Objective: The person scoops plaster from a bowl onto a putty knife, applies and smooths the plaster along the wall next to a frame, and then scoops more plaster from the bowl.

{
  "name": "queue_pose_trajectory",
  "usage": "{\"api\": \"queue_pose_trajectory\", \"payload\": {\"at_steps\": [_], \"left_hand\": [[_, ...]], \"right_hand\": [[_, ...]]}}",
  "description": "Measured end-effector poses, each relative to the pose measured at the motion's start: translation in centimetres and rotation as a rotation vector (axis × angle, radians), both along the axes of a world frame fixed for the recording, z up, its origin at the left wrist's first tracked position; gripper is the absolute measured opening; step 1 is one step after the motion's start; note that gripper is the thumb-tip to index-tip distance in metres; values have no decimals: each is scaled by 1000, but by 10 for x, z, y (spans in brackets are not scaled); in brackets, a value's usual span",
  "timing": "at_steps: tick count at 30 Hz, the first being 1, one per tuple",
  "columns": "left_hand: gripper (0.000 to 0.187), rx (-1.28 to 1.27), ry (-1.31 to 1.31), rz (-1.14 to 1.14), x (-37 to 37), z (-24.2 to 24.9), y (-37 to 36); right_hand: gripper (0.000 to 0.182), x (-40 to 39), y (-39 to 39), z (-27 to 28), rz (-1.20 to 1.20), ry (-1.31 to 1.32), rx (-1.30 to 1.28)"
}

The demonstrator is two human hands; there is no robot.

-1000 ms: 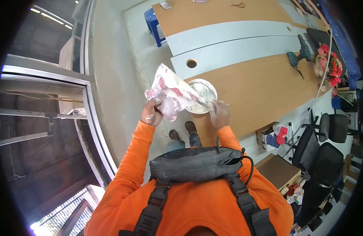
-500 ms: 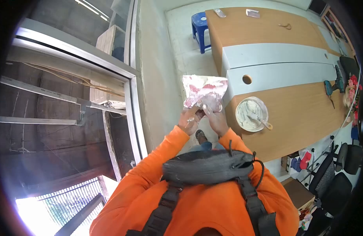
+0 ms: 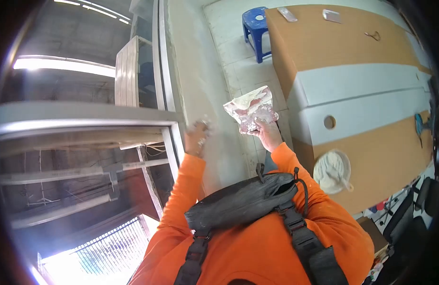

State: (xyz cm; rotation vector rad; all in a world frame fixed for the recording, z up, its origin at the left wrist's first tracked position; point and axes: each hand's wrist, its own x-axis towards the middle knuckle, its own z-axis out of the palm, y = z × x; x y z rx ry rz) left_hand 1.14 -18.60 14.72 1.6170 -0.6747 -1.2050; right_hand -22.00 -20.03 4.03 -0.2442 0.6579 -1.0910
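Note:
In my right hand (image 3: pixel 267 133) is a flat reddish piece (image 3: pixel 252 110) smeared with thick white paste. My fingers are closed on its near edge, and I cannot make out its exact kind. My left hand (image 3: pixel 197 138) is at the pale wall (image 3: pixel 193 61), close to the metal window frame (image 3: pixel 171 137). White paste spots its skin; motion smears the fingers, so neither their closure nor contact with the wall is certain. To the right, a round tub (image 3: pixel 329 164) of white paste stands on the wooden desk (image 3: pixel 371 161), with a paste-covered tool (image 3: pixel 344 183) resting in it.
A blue plastic stool (image 3: pixel 255 21) stands on the tiled floor beyond the desks. Scissors (image 3: pixel 372 36) and two small packets lie on the far desktop. A teal drill (image 3: pixel 419 126) lies at the right. Glass panes line the left side.
My left hand has left the paste-smeared piece and moved left to the wall. My right hand keeps the piece, which is now tilted. The view has shifted, moving the desks rightward.

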Motion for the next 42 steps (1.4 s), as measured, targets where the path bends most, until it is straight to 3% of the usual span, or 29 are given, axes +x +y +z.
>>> {"api": "queue_pose_trajectory", "payload": {"at_steps": [3,5,6,7,8,9,10,11,12,13,16,18,21,22,24,25,27,28,30,34,37,38,40,42], "left_hand": [[15,-125,-318,73,35,14,-89],[18,-155,-526,23,69,-10,-137],[20,-196,-924,-29,71,-16,-166],[22,-230,-1309,-96,76,-28,-194],[24,-224,-1314,-140,101,-47,-216],[25,-172,-1346,-234,121,-55,-235],[26,-234,-1485,-310,137,-62,-247],[27,-255,-1519,-399,145,-67,-261],[30,-286,-1546,-488,152,-72,-271],[30,-267,-1543,-499,153,-83,-274],[35,-211,-1479,-503,150,-121,-283],[40,-167,-1347,-375,143,-146,-277],[43,-164,-1304,-254,133,-161,-270],[43,-137,-1285,-257,151,-113,-280],[45,-266,-1364,-320,142,-108,-280],[45,-265,-1359,-322,144,-111,-281],[45,-181,-1267,-276,152,-116,-280],[46,-138,-1219,-250,156,-119,-280],[47,-79,-1121,-187,158,-124,-285],[50,-171,-1119,-161,156,-130,-287],[50,-187,-1213,-236,124,-100,-279],[50,-193,-1220,-240,123,-100,-280],[47,-210,-1229,-231,126,-102,-280],[44,-188,-1152,-212,146,-115,-288]], "right_hand": [[36,14,-29,-38,-2,5,64],[36,12,-34,-60,18,75,132],[36,18,-48,-84,30,72,160],[35,28,-59,-117,29,229,69],[35,32,-68,-140,41,357,-38],[38,44,-79,-148,-17,394,-189],[38,46,-93,-126,-2,387,-160],[40,31,-119,-82,287,492,-120],[43,30,-137,-61,575,591,-87],[43,45,-138,-76,584,584,-71],[44,83,-148,-121,434,618,-184],[44,101,-158,-143,462,868,-512],[50,149,-175,-176,336,1055,-736],[50,187,-184,-132,367,1061,-719],[56,219,-182,-138,-37,1171,-1000],[56,224,-176,-133,-34,1176,-998],[55,222,-143,-116,194,1472,-1261],[55,211,-123,-106,207,1477,-1256],[48,176,-101,-98,269,1026,-870],[46,136,-147,-130,363,1174,-730],[47,149,-233,-177,704,1110,-468],[48,157,-249,-188,704,1234,-714],[49,174,-262,-203,689,1345,-952],[57,195,-262,-211,479,1043,-712]]}}
